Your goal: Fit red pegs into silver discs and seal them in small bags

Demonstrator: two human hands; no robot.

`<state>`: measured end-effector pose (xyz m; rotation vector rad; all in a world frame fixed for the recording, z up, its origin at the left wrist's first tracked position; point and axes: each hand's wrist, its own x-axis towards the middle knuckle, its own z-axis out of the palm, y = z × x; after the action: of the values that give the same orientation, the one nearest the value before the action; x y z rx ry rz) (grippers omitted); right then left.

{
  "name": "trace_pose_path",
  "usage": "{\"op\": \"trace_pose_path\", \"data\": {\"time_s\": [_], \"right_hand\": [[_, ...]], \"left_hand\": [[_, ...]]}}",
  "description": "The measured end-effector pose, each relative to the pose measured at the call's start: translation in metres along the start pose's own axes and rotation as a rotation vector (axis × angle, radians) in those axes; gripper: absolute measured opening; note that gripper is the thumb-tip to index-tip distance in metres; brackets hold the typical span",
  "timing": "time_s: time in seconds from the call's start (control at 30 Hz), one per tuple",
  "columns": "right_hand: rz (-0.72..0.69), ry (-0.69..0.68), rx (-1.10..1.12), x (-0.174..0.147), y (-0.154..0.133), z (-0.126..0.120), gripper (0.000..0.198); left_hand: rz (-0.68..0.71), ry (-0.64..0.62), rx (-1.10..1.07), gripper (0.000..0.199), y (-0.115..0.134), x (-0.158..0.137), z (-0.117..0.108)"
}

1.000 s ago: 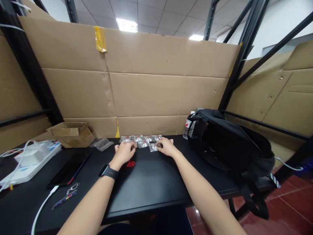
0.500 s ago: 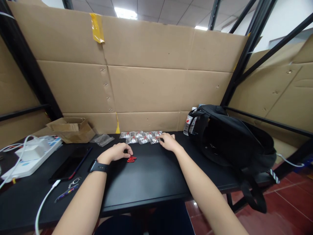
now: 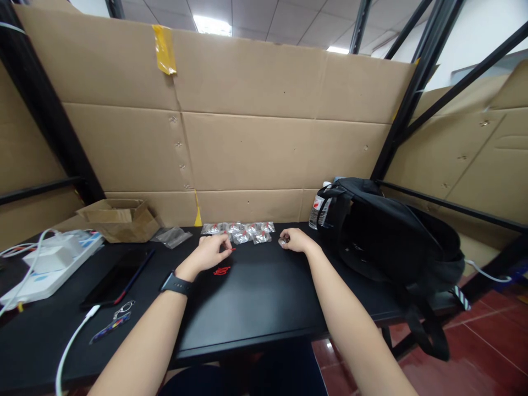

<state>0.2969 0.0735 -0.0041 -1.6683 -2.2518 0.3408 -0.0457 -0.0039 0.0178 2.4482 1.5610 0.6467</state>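
Observation:
My left hand [image 3: 211, 253] is closed in a pinch, and a thin red cord [image 3: 233, 249] sticks out from its fingertips. Just in front of that wrist lies a small heap of red cords [image 3: 221, 271] on the black table. My right hand [image 3: 297, 241] is curled around a small, round, shiny object [image 3: 283, 241]; the fingers cover part of it. Between and beyond the hands, several small clear packets [image 3: 242, 236] with silvery contents and red spots lie in two rows. Left fingers hide part of the nearest packet on that side.
A black backpack [image 3: 391, 236] and a water bottle [image 3: 317, 212] stand at the right. To the left are a cardboard box [image 3: 119, 223], a clear plastic bag [image 3: 172, 236], a phone [image 3: 117, 278], a power strip [image 3: 61, 269] and a keyring [image 3: 112, 325]. A cardboard wall [image 3: 247, 154] closes the back.
My left hand has lifted away from the red heap, forward and right, with one red cord. My right hand has moved right from the packets and now holds the small shiny object.

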Motion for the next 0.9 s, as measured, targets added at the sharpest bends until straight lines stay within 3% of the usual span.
{"op": "trace_pose_path", "data": {"time_s": [0.23, 0.33, 0.5, 0.63, 0.9], "right_hand": [[0.078, 0.053, 0.012, -0.004, -0.006, -0.003, 0.038], [-0.008, 0.109, 0.099, -0.005, -0.016, -0.003, 0.036], [-0.253, 0.073, 0.490, -0.006, -0.052, 0.012, 0.040], [-0.351, 0.113, 0.759, -0.010, -0.086, 0.030, 0.045], [-0.347, 0.071, 1.096, -0.024, -0.116, 0.035, 0.047]], "left_hand": [[-0.027, 0.134, -0.075, 0.011, 0.023, 0.007, 0.021], [-0.065, 0.150, -0.055, 0.012, 0.028, 0.008, 0.025], [-0.090, 0.188, -0.051, 0.016, 0.030, 0.008, 0.025], [-0.054, 0.298, -0.087, 0.016, 0.029, 0.008, 0.028], [-0.022, 0.451, -0.149, 0.012, 0.032, 0.009, 0.032]]}}
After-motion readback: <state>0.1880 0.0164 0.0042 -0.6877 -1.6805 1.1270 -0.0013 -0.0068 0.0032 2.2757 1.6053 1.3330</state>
